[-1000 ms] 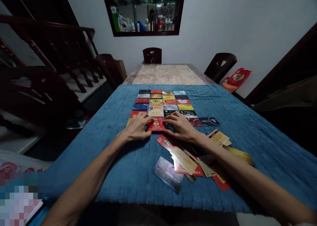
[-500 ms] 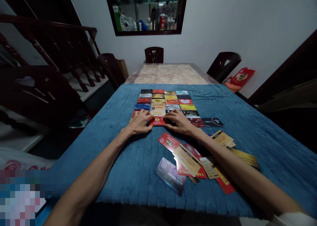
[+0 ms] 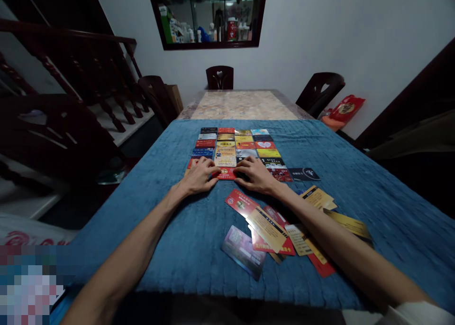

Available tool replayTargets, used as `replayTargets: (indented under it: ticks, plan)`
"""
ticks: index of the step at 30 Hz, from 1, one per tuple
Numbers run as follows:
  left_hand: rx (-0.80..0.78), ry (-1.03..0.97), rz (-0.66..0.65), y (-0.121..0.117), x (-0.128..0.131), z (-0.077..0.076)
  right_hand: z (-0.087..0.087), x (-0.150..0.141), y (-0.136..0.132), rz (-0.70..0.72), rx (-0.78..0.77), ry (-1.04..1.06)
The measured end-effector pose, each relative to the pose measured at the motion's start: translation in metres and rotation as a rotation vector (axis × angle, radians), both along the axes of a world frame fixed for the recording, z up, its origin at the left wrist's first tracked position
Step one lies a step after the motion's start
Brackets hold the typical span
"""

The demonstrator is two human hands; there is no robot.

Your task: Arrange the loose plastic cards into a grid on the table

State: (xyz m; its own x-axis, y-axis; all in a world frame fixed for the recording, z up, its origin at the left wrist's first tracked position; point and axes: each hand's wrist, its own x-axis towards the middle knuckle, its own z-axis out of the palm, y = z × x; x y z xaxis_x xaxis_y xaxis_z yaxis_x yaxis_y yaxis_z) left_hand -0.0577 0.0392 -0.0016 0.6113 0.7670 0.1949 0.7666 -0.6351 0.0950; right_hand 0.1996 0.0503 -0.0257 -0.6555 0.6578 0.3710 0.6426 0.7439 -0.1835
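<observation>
A red card (image 3: pixel 226 173) lies flat at the near end of several rows of cards, in the second column from the left. At its left edge my left hand (image 3: pixel 201 175) is closed, with curled fingertips and thumb against it. My right hand (image 3: pixel 254 174) mirrors this at the right edge, fingers bent onto the card. Both hands cover parts of the neighbouring cards. The rows include a card with a white heart (image 3: pixel 265 145), a dark blue card (image 3: pixel 203 153) and a gold card (image 3: pixel 226 144), mostly edge to edge or slightly overlapping.
A loose pile holds a tan card (image 3: pixel 267 227), a red card with a round logo (image 3: pixel 241 202) and a purple card (image 3: pixel 243 252), partly under my right forearm. A black card (image 3: pixel 304 174) sits right of the rows. A blue cloth (image 3: pixel 159 258) covers the table's near part.
The view has shifted very slightly. Both hands stay at the red card's edges, and the cards keep their places.
</observation>
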Motion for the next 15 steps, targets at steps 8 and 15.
replayTargets:
  ticks: [8,15]
  plan:
    - [0.018,-0.019,-0.008,-0.0001,0.0008,-0.0011,0.0009,-0.0009,-0.0015,-0.001,0.017,-0.015]
    - [0.074,-0.023,-0.011,-0.0062,0.0038,0.0016,0.0001,-0.001,-0.0013,0.001,0.017,0.002]
